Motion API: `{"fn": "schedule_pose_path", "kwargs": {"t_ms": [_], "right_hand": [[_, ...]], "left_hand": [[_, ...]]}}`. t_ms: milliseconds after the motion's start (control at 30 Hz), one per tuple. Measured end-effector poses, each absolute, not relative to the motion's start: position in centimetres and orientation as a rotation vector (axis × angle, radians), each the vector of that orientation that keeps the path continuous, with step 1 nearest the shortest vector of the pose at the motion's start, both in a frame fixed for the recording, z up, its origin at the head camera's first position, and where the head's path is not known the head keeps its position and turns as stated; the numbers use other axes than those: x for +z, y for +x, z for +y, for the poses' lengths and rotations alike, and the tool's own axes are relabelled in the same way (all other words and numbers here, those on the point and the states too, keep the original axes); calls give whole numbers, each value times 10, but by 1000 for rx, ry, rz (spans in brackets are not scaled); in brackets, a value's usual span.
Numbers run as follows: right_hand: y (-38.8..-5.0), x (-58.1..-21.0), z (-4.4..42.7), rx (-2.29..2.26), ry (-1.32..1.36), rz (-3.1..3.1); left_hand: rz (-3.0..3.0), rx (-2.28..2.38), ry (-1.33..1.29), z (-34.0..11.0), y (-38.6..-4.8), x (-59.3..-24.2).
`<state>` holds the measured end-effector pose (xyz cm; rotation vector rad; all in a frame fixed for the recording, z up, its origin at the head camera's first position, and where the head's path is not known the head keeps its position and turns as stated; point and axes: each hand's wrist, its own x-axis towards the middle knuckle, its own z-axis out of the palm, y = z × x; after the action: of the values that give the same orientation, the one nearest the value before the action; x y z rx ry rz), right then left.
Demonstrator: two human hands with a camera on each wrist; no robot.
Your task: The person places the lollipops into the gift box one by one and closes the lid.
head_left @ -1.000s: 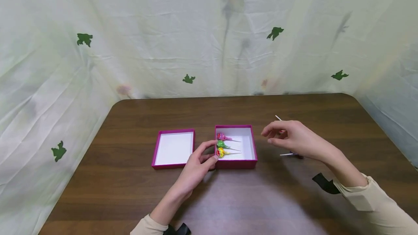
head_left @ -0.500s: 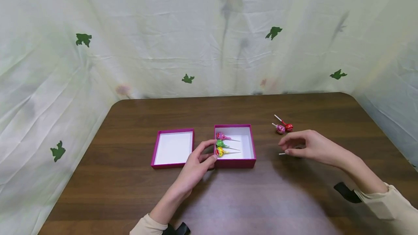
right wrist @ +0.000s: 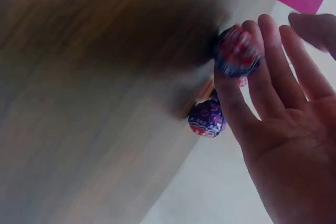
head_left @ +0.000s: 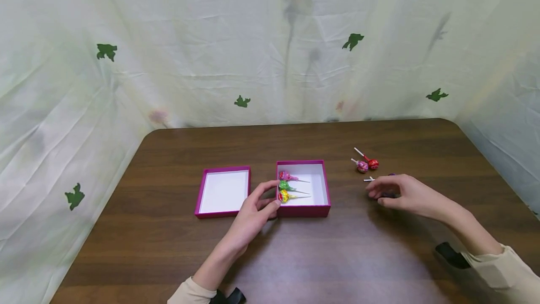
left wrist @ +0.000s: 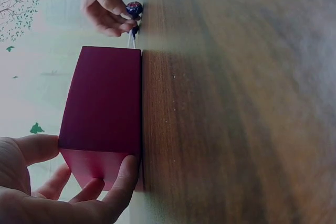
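Note:
My left hand point(head_left: 250, 219) rests its fingers against the left side of the magenta box point(head_left: 305, 211). Inside lie a pink lollipop point(head_left: 286, 176), a green one point(head_left: 285, 185) and a yellow one point(head_left: 284, 196), sticks pointing right. In the left wrist view, thumb and fingers span the box's end point(left wrist: 100, 163). Right of the box, my right hand point(head_left: 415, 196) hovers low over the table. The right wrist view shows its fingers extended beside a blurred dark red-and-blue lollipop point(right wrist: 238, 51), thumb apart; whether they touch is unclear. A purple lollipop point(right wrist: 207, 119) is close by.
Left of the box lies its shallow magenta lid point(head_left: 223, 193), white inside up. Behind my right hand are a red lollipop point(head_left: 373, 164) and a pink-purple one point(head_left: 362, 167) side by side. A pale leaf-patterned cloth point(head_left: 190, 50) hangs beyond the brown table point(head_left: 168, 257).
My right hand has moved right and toward me, uncovering the red and pink-purple lollipops. A white stick now shows farther back by its fingertips. My left hand has stayed at the box.

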<state>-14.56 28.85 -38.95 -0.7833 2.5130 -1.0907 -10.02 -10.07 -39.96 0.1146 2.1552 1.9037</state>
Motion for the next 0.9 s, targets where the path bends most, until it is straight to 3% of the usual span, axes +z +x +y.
{"fn": "schedule_pose_path", "kwargs": {"t_ms": [900], "right_hand": [[-137, -398, 296, -847, -750, 2810]], "left_hand": [[2151, 1909, 129, -102, -101, -401]]}}
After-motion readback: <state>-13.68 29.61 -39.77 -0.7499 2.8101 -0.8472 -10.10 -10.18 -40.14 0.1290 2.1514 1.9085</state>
